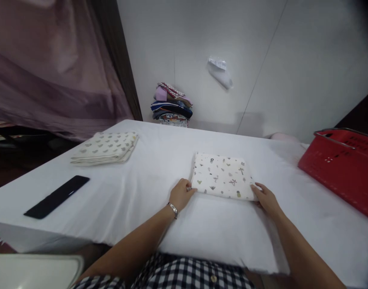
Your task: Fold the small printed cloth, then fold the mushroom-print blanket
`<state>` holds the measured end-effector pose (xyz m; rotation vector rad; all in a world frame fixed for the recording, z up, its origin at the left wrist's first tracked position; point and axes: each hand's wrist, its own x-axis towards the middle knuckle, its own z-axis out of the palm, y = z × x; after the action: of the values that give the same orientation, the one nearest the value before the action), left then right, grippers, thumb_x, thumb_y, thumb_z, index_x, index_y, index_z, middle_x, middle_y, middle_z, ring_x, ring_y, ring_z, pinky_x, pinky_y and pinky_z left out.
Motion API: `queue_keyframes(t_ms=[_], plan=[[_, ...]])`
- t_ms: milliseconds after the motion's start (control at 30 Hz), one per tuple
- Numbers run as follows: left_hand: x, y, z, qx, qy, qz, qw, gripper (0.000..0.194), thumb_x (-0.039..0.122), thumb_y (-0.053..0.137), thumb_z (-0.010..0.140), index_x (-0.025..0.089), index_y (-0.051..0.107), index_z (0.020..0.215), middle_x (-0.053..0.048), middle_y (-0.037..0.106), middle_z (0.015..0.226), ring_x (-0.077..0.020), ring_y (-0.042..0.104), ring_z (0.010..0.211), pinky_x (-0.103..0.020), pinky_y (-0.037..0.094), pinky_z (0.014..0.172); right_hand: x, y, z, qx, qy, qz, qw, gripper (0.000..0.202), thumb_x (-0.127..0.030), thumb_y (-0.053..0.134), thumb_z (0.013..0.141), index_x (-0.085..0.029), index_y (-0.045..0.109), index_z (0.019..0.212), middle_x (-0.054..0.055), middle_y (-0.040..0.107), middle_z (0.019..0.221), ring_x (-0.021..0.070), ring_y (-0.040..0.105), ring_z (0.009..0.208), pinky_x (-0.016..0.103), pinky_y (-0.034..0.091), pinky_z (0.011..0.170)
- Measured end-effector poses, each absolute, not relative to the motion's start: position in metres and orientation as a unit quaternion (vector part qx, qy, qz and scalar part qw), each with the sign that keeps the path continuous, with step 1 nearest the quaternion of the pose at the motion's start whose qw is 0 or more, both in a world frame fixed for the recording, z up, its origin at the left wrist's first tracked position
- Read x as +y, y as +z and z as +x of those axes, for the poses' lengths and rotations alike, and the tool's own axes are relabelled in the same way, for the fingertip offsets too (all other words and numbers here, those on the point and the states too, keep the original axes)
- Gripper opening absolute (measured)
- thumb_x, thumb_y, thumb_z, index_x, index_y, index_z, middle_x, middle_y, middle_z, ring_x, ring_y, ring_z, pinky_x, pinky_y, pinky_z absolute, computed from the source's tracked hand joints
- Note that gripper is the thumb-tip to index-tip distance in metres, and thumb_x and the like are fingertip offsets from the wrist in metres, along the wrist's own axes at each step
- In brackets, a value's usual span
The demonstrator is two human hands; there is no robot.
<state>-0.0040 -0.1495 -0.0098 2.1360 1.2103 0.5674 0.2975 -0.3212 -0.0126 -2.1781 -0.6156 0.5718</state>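
Observation:
A folded white cloth (221,176) printed with small plants and animals lies flat on the white-covered table (154,180) in front of me. My left hand (182,194) pinches its near left corner between thumb and fingers; a metal bracelet circles that wrist. At the near right corner, my right hand (265,198) grips the cloth edge, thumb on top and fingers partly hidden below. Farther left rests a second folded cloth (107,147), cream with a grey-green leaf-like pattern, apart from both hands.
A black flat slab (57,196) lies at the table's left. A red plastic basket (340,168) with a metal handle stands at the right. Behind the far edge rises a stack of folded fabrics (172,105). A pale stool-like surface (33,271) shows at lower left.

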Motion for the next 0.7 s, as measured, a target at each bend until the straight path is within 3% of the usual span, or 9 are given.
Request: queue_keyframes(t_ms=[267,500,633,700], plan=[[-0.143,-0.015,-0.004,0.417,0.243,0.81,0.333,0.018,0.034,0.052,0.077,0.02,0.048,0.067,0.002,0.053,0.072,-0.0115,0.047,0.064,-0.024,0.035,0.061,-0.321,-0.018,0.3,-0.273,0.198,-0.87,0.36,0.064,-0.059,0.048,0.076,-0.019,0.047,0.125,0.004,0.063,0.081,0.0113,0.052,0.048,0.024,0.044,0.048],[-0.129,-0.011,-0.012,0.405,0.189,0.813,0.373,0.023,0.038,0.055,0.073,0.02,0.048,0.06,0.003,0.052,0.06,-0.0125,0.046,0.059,-0.024,0.033,0.055,-0.32,-0.021,0.302,-0.285,0.184,-0.873,0.352,0.061,-0.057,0.05,0.075,-0.02,0.049,0.123,0.003,0.063,0.081,0.0117,0.053,0.051,0.024,0.044,0.05],[-0.123,-0.01,-0.009,0.424,0.206,0.787,0.399,0.028,0.048,0.052,0.074,0.02,0.053,0.068,0.001,0.059,0.067,-0.014,0.053,0.063,-0.024,0.037,0.058,-0.318,-0.017,0.307,-0.269,0.231,-0.872,0.338,0.067,-0.062,0.046,0.076,-0.02,0.042,0.129,0.007,0.063,0.09,0.0129,0.054,0.049,0.027,0.046,0.048],[-0.117,-0.006,-0.002,0.453,0.217,0.775,0.383,0.035,0.055,0.049,0.075,0.02,0.056,0.08,-0.002,0.064,0.081,-0.0164,0.057,0.073,-0.026,0.04,0.064,-0.313,-0.014,0.314,-0.266,0.234,-0.884,0.303,0.072,-0.065,0.047,0.075,-0.019,0.041,0.131,0.01,0.063,0.097,0.0172,0.059,0.059,0.03,0.049,0.056]])
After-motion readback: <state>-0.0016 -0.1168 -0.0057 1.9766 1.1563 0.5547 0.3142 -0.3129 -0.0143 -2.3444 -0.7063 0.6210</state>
